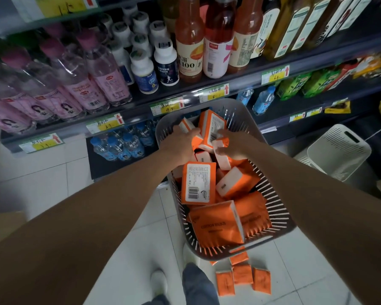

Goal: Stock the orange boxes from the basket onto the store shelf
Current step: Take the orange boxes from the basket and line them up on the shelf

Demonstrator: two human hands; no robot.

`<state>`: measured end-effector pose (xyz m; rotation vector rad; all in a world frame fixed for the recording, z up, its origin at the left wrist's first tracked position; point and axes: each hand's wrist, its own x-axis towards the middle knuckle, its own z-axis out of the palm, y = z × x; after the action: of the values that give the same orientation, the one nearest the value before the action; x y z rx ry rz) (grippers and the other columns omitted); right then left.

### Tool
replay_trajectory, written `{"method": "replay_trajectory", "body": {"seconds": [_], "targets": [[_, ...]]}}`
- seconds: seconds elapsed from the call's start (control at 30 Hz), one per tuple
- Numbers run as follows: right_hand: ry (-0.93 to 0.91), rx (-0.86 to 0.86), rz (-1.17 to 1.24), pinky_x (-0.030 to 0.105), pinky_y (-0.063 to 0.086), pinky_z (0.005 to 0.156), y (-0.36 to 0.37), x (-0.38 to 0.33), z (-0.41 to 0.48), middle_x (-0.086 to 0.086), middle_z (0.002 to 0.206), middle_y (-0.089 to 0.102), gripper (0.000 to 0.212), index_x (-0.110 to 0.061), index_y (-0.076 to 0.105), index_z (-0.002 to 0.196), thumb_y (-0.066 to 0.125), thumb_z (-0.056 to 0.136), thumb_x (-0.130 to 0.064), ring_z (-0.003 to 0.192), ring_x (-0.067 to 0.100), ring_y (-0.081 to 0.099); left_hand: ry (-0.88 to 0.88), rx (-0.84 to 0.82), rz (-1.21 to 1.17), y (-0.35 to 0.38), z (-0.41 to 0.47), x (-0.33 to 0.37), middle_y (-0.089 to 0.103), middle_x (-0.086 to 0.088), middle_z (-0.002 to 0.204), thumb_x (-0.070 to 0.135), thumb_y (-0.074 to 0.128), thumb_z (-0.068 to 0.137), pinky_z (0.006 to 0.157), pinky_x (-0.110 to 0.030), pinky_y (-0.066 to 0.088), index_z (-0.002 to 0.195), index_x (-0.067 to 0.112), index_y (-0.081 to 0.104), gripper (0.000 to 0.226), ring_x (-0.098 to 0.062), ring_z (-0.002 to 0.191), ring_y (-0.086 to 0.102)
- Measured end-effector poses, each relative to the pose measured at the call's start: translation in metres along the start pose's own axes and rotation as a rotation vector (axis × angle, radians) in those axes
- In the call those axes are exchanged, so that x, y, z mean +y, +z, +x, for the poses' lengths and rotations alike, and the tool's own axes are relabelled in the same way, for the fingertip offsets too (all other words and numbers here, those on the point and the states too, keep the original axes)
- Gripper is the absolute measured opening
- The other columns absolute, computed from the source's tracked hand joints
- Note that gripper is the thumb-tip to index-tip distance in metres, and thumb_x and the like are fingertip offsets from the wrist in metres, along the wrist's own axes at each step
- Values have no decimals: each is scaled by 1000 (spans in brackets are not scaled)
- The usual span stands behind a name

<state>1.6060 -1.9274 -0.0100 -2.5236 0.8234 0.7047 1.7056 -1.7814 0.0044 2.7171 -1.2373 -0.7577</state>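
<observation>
Hiding right grip's (pixel 235 145) underside: orange boxes (pixel 198 183)

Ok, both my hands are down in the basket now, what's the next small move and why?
Probably close the left hand and right hand on the upright orange box between them and lift it. They flank it at the far end of the basket, and neither plainly grips anything yet.

Pale square floor tiles (pixel 53 183) run beneath dark store shelving (pixel 312 59). On it stand pink-capped water bottles (pixel 92 69), white jars (pixel 143 71) and orange drink bottles (pixel 189 40). Yellow price tags (pixel 165 106) line its edges. A white slotted bin (pixel 339 150) stands at the right.
</observation>
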Motion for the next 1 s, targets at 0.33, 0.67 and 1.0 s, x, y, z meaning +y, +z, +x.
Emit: {"method": "replay_trajectory", "body": {"seconds": [0.33, 0.67, 1.0], "targets": [[204, 141, -11, 37, 48, 77, 5, -21, 7, 9, 105, 61, 49, -12, 45, 126, 62, 87, -36, 103, 30, 62, -22, 152, -59, -19, 4, 5, 63, -13, 112, 17, 58, 89, 69, -32, 50, 134, 13, 34, 51, -28, 96, 64], [186, 255, 147, 34, 43, 73, -87, -43, -41, 12, 123, 59, 46, -12, 44, 131, 50, 89, -28, 111, 33, 58, -107, 42, -444, -107, -39, -8, 42, 2, 80, 14, 58, 86, 48, -23, 34, 107, 15, 28, 36, -8, 63, 42], [2, 369, 213, 32, 47, 75, -163, -115, -132, 11, 114, 61, 36, -7, 53, 122, 52, 88, -19, 95, 27, 57, 84, 208, -416, -200, -118, -17, 51, -12, 121, 7, 61, 83, 53, -19, 35, 125, 7, 47, 44, -18, 94, 46]]}}
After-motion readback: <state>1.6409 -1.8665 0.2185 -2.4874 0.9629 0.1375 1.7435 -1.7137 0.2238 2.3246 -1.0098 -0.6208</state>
